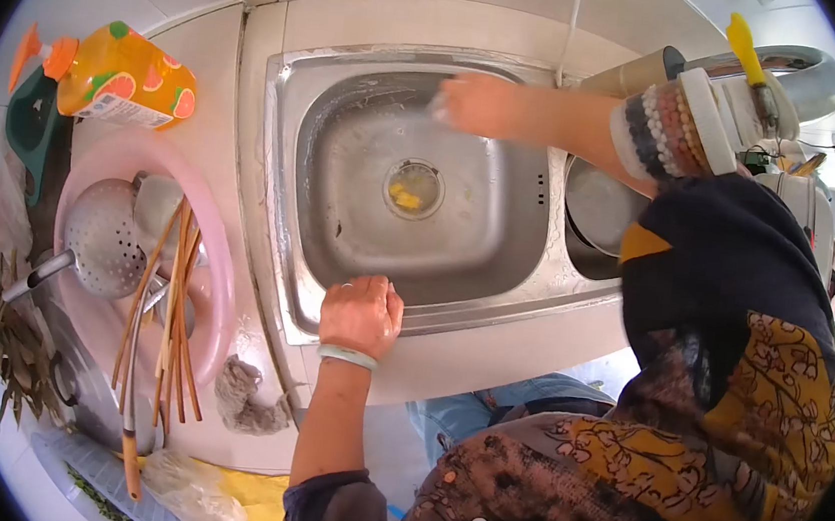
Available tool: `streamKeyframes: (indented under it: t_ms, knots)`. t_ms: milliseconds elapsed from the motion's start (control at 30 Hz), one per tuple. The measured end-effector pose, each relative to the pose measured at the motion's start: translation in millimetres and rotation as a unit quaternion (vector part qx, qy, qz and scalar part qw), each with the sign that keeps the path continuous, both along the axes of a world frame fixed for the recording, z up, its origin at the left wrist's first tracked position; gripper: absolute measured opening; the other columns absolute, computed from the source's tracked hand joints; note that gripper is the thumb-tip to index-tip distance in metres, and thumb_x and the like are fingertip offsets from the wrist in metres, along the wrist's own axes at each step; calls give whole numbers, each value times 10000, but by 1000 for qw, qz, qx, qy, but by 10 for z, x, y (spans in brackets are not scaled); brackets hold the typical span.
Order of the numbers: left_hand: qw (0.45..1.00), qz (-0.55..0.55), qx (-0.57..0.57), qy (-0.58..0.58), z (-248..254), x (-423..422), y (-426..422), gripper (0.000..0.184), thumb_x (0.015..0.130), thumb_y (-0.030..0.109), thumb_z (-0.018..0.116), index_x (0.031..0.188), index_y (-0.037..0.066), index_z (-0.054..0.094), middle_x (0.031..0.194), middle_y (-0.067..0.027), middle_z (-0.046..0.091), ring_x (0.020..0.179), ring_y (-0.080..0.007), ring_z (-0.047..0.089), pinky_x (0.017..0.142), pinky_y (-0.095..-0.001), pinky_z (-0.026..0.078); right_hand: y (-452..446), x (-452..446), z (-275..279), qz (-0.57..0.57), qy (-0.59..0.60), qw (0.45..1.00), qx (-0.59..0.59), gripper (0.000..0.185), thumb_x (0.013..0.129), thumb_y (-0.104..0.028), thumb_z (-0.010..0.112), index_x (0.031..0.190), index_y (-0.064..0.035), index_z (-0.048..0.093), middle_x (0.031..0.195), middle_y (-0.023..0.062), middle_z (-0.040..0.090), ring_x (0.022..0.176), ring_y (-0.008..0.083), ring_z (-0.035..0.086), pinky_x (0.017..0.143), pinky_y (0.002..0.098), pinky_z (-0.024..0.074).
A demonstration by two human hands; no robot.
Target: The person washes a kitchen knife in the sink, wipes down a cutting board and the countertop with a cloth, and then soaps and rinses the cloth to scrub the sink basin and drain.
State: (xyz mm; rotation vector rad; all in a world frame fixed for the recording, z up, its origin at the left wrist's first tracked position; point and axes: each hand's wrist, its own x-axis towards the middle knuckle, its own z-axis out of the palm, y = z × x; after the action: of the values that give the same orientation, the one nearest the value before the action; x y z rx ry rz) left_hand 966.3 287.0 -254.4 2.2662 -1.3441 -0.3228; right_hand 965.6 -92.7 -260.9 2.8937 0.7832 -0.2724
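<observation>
My left hand [362, 315] is closed in a fist and rests on the front rim of the steel sink [279, 187]; nothing shows in it. At the back of the basin is my right hand [478, 104], blurred by motion. Its fingers are closed and pressed near the back wall, with a small whitish thing at their tips that I cannot make out. Yellow scraps [406, 196] lie in the drain strainer [429, 183] on the basin floor. Water marks and whitish streaks show on the steel.
Left of the sink stand an orange pump bottle [133, 82] and a pink basin [217, 312] holding a skimmer [103, 235] and several chopsticks [175, 338]. A grey rag [248, 400] lies on the counter. A round metal pot [598, 213] sits in the smaller right basin.
</observation>
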Motion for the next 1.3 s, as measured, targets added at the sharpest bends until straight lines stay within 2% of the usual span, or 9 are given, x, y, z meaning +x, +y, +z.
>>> streamKeyframes:
  t_ms: [67, 167, 267, 367, 533, 667, 767, 1033, 1300]
  knots:
    - [1000, 2, -7, 4, 6, 14, 4, 63, 779, 139, 609, 736, 92, 610, 704, -73, 634, 637, -287, 610, 639, -404, 484, -99, -481, -41, -210, 139, 963, -96, 196, 879, -149, 518, 982, -20, 623, 1063, 138, 588, 969, 305, 562, 819, 419, 488]
    - [1000, -1, 9, -1, 13, 13, 18, 56, 775, 134, 608, 739, 92, 613, 705, -70, 633, 642, -283, 610, 645, -406, 481, 341, -479, 447, -141, 342, 893, -256, 184, 822, -125, 554, 958, -21, 620, 1031, 127, 596, 906, 288, 565, 758, 404, 478]
    - [1000, 5, 7, -6, 23, 0, -1, 53, 771, 129, 607, 733, 92, 608, 696, -67, 628, 637, -279, 608, 638, -404, 476, 28, -521, 2, -117, 123, 981, -99, 181, 736, -124, 627, 886, -26, 645, 1016, 109, 605, 909, 267, 569, 699, 378, 478]
    - [1000, 6, 0, -17, 40, -7, -17, 73, 766, 137, 632, 719, 88, 606, 688, -60, 633, 630, -256, 613, 633, -379, 484, 95, -656, -134, -87, 24, 957, -275, 194, 664, -119, 687, 842, -42, 684, 1060, 105, 607, 923, 263, 569, 662, 372, 483]
    - [1000, 8, -16, -19, 15, -13, -1, 67, 759, 128, 638, 714, 93, 603, 683, -56, 624, 633, -252, 609, 629, -378, 479, 645, -806, -85, -270, 410, 858, -150, 225, 667, -78, 723, 891, -83, 746, 974, 164, 696, 983, 315, 659, 786, 431, 546]
    - [1000, 11, -15, -7, 4, -5, 7, 54, 773, 123, 608, 727, 97, 596, 703, -50, 632, 634, -269, 603, 631, -392, 466, 1464, -1297, 56, -266, 490, 830, -23, 232, 736, -51, 621, 946, -40, 717, 1015, 165, 688, 955, 324, 661, 742, 463, 543]
    - [1000, 5, -21, -20, -45, -8, 33, 52, 776, 126, 609, 734, 97, 596, 705, -50, 632, 635, -267, 604, 632, -392, 468, 1385, -1251, 247, -256, 477, 839, 57, 253, 746, -56, 622, 984, -35, 706, 1002, 167, 678, 972, 324, 653, 758, 467, 536]
    - [1000, 6, -19, -24, -30, -7, 11, 51, 774, 120, 617, 733, 97, 597, 698, -55, 631, 624, -269, 602, 630, -388, 474, 609, -959, 51, -71, 373, 917, -125, 211, 781, -162, 640, 948, -60, 719, 1024, 105, 643, 1011, 317, 591, 771, 425, 520]
    - [1000, 9, -14, -11, -18, -4, -7, 91, 783, 137, 618, 711, 82, 609, 684, -66, 627, 630, -264, 609, 647, -387, 485, 146, -671, -778, -217, 174, 946, -167, 191, 748, -134, 663, 924, -83, 714, 972, 137, 666, 938, 297, 646, 692, 388, 559]
